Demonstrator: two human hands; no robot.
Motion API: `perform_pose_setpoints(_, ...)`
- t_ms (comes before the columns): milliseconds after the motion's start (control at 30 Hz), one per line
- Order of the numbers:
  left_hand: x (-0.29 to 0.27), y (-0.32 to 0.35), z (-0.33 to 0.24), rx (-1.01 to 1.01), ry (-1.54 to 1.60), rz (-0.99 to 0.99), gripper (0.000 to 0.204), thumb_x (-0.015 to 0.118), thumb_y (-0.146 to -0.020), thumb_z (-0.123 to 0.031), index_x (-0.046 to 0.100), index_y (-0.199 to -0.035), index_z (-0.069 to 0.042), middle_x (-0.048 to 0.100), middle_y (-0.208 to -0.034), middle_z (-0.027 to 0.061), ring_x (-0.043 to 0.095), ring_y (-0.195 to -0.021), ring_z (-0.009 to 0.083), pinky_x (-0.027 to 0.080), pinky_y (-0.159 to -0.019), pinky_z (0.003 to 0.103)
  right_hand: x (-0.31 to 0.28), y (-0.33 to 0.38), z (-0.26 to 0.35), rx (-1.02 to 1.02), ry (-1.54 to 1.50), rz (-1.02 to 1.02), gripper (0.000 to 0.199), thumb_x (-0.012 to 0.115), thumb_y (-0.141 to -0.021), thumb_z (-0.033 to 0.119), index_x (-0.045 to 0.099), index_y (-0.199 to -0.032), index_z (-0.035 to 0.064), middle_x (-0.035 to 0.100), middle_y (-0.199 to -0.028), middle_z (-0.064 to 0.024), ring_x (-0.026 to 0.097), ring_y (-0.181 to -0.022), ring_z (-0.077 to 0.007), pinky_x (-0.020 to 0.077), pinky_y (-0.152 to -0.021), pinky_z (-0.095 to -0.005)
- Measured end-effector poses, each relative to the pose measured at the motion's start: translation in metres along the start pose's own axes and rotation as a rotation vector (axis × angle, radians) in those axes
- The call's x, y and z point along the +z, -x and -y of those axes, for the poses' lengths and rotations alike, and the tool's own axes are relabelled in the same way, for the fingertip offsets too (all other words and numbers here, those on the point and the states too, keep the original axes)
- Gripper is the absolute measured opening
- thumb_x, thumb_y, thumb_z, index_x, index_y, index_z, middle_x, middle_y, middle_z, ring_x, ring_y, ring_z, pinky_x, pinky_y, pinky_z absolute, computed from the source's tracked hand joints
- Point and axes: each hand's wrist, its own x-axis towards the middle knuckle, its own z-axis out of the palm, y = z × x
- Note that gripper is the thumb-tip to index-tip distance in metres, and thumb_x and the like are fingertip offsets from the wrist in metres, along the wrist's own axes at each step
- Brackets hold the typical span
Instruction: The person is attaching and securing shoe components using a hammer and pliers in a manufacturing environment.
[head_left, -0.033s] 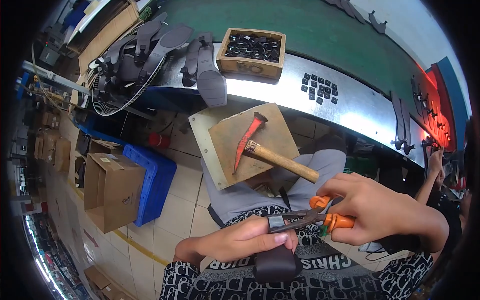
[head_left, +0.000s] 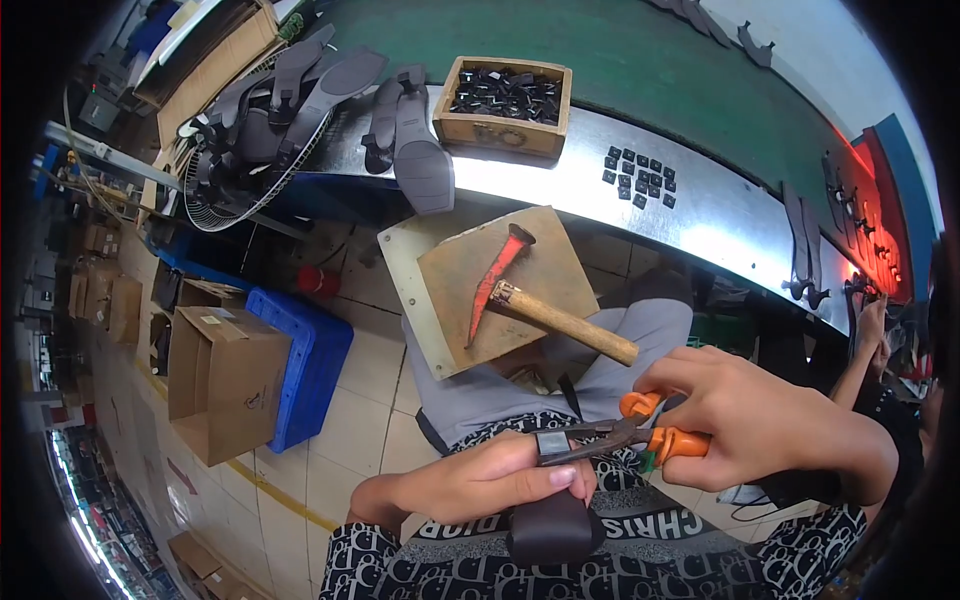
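Note:
My left hand [head_left: 480,478] is closed around a dark brown shoe [head_left: 556,530], whose smooth end hangs below my fingers. In my right hand [head_left: 745,415] is a pair of pliers with orange grips [head_left: 682,444]; my fingers wrap the handles. The dark metal jaws reach left to a small part with a shiny grey face [head_left: 552,443], just above my left fingers. Whether the jaws grip that part I cannot tell. Beyond my hands, a red-headed hammer [head_left: 492,280] with a wooden handle lies on a square board [head_left: 560,250] over my lap.
On the metal-edged bench [head_left: 720,220], a wooden box [head_left: 500,137] holds many small black pieces. Similar black pieces [head_left: 640,178] lie in rows to its right. Dark shoes fill a wire basket [head_left: 215,212] at left. A blue crate [head_left: 310,370] and cardboard box [head_left: 215,385] stand on the floor.

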Motion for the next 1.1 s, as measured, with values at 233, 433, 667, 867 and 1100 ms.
perform_pose_setpoints(233, -0.002, 0.000, -0.002, -0.057, -0.026, -0.004, 0.029, 0.042, -0.103, -0.022, 0.055, -0.095, 0.001, 0.060, -0.107, 0.0126, 0.054, -0.104, 0.0203, 0.041, -0.094, 0.034, -0.002, -0.004, 0.004, 0.055, 0.011, 0.044, 0.024, 0.066, -0.071, 0.022, 0.065, -0.067, -0.0020, 0.060, -0.093, -0.0174, 0.060, -0.087, -0.0321, 0.0507, -0.076, -0.0405)
perform_pose_setpoints(433, 0.001, 0.002, 0.003, 0.043, -0.212, -0.165, 0.033, 0.039, -0.105, -0.031, 0.056, -0.105, -0.002, 0.056, -0.091, 0.0033, 0.050, -0.082, 0.0102, 0.041, -0.074, 0.027, 0.013, -0.001, 0.005, 0.092, 0.023, -0.026, 0.025, 0.065, -0.069, 0.020, 0.063, -0.064, -0.0043, 0.059, -0.085, -0.0175, 0.060, -0.074, -0.0335, 0.0525, -0.069, -0.0398)
perform_pose_setpoints(667, 0.012, 0.014, -0.005, -0.137, 0.206, -0.139, 0.020, 0.047, -0.101, -0.015, 0.057, -0.099, 0.001, 0.062, -0.111, 0.0157, 0.056, -0.107, 0.0196, 0.042, -0.096, 0.033, 0.007, 0.000, 0.002, 0.005, -0.010, -0.035, 0.025, 0.065, -0.070, 0.021, 0.066, -0.067, -0.0032, 0.060, -0.091, -0.0174, 0.061, -0.079, -0.0322, 0.0513, -0.071, -0.0394)
perform_pose_setpoints(867, 0.011, 0.012, 0.003, 0.009, 0.132, -0.051, 0.022, 0.045, -0.102, -0.015, 0.059, -0.099, 0.003, 0.062, -0.109, 0.0166, 0.057, -0.106, 0.0225, 0.042, -0.096, 0.036, 0.005, 0.001, 0.003, -0.037, 0.029, -0.034, 0.024, 0.066, -0.072, 0.023, 0.069, -0.068, -0.0008, 0.061, -0.100, -0.0163, 0.058, -0.092, -0.0292, 0.0476, -0.078, -0.0391)
perform_pose_setpoints(1100, 0.011, 0.009, 0.003, 0.032, 0.038, -0.041, 0.028, 0.043, -0.103, -0.019, 0.059, -0.101, 0.003, 0.062, -0.106, 0.0147, 0.057, -0.105, 0.0232, 0.042, -0.095, 0.036, 0.005, 0.001, 0.004, -0.044, 0.045, -0.048, 0.022, 0.066, -0.070, 0.021, 0.067, -0.065, -0.0008, 0.061, -0.096, -0.0152, 0.058, -0.087, -0.0282, 0.0467, -0.073, -0.0386)
